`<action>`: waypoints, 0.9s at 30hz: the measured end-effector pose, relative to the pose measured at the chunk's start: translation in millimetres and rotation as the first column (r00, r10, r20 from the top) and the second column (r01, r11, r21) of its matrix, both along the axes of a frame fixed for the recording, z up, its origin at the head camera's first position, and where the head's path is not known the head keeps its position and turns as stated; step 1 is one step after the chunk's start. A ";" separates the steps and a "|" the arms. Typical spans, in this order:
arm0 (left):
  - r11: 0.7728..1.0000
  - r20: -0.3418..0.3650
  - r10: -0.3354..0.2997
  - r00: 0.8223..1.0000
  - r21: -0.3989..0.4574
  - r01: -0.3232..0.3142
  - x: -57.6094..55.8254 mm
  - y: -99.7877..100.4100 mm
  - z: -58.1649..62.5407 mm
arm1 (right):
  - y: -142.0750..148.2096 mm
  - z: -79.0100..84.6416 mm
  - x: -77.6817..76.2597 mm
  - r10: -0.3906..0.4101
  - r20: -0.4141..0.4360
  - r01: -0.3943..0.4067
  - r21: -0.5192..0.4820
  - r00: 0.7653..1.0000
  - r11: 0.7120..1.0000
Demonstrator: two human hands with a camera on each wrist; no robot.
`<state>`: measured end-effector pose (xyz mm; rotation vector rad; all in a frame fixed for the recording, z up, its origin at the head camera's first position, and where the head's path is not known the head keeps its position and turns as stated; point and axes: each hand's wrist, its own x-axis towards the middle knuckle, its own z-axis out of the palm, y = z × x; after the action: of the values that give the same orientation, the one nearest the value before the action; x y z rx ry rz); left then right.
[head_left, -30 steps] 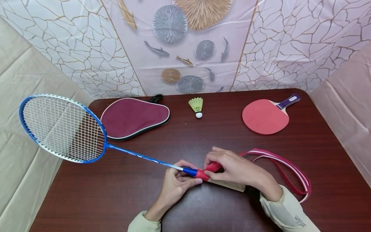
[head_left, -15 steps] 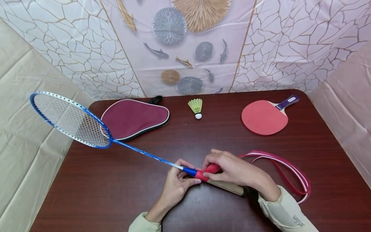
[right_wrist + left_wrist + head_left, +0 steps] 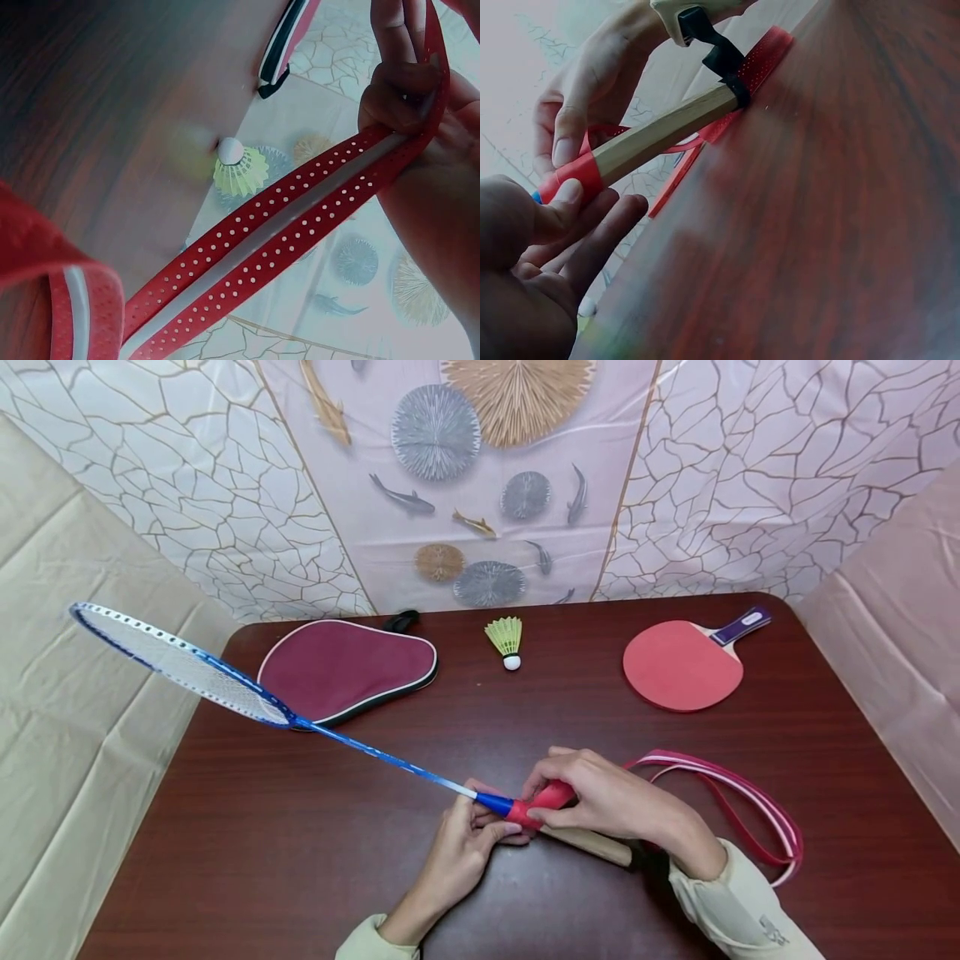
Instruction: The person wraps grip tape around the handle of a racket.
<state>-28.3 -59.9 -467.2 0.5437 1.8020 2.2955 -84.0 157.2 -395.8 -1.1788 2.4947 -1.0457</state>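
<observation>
A blue and white badminton racket (image 3: pixel 390 763) is held above the table, its head at far left, turned nearly edge-on. My left hand (image 3: pixel 453 860) pinches the top of its handle, just below the blue cone, where red tape is wrapped. Below the wrap the bare wooden handle (image 3: pixel 664 135) shows. My right hand (image 3: pixel 607 797) pinches the red perforated grip tape (image 3: pixel 255 247) near the wrapped part. The tape's free length, with a pale middle stripe, loops onto the table at right. A black strip (image 3: pixel 721 58) hangs at the handle's butt end.
A maroon paddle case (image 3: pixel 345 664) lies at back left, under the racket head in view. At back centre is a yellow shuttlecock (image 3: pixel 505 639). A red table tennis paddle (image 3: pixel 682 664) lies at back right. Patterned cloth stands behind the brown table (image 3: pixel 262 860).
The racket has turned about its shaft, so its head goes from a broad oval to nearly edge-on. Both hands stay at the top of the handle.
</observation>
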 end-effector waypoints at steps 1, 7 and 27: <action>1.000 0.000 -0.011 1.000 0.013 0.011 -0.1 0.0 -0.2 | -0.1 -0.1 -0.3 0.007 -0.009 -0.007 -0.005 1.000 1.000; 1.000 -0.007 -0.019 1.000 -0.012 0.019 -1.3 0.7 -2.4 | -0.6 0.0 -2.0 0.057 -0.054 -0.060 -0.048 0.997 0.997; 0.950 -0.432 0.092 0.897 -0.231 -0.209 3.5 4.0 -5.2 | 2.9 7.6 1.7 0.053 -0.004 -0.053 -0.022 0.999 0.998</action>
<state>-24.8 -56.0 -472.4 0.9307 2.3903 2.0799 -82.4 160.1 -388.2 -1.2469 2.4468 -1.0611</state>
